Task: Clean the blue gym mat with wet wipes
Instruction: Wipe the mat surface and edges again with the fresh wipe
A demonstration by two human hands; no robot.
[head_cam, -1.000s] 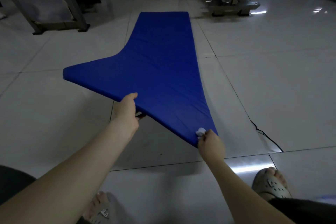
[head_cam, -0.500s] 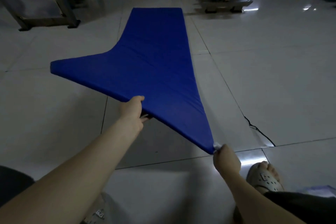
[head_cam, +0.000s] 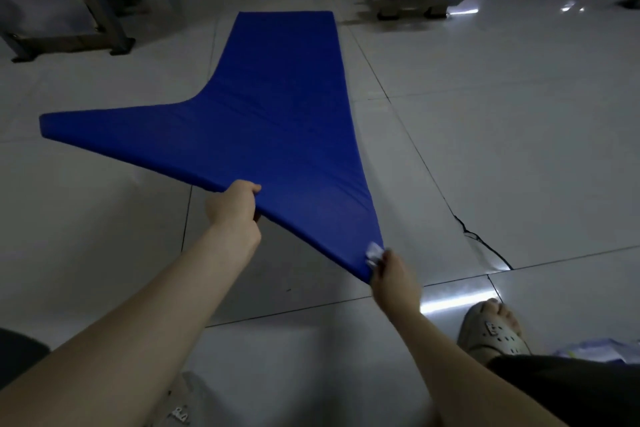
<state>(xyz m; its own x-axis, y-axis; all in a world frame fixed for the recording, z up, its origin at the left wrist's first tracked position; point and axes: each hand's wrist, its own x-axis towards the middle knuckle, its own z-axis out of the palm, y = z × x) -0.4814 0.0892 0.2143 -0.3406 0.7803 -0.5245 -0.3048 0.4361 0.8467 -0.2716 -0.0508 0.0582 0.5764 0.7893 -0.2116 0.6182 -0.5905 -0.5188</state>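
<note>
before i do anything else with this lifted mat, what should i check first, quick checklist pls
1. Left hand grips the blue mat at its raised near edge: ok
2. Right hand pinches the near corner together with the wet wipe: ok
3. Mat's far end lies flat on the floor: ok
4. Black cable lies apart from the mat: ok
5. Underside clean: cannot tell, it is hidden

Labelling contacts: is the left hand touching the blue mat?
Touching. Head view: the left hand grips the blue mat at its lifted near edge, with a digit curled over the top.
</note>
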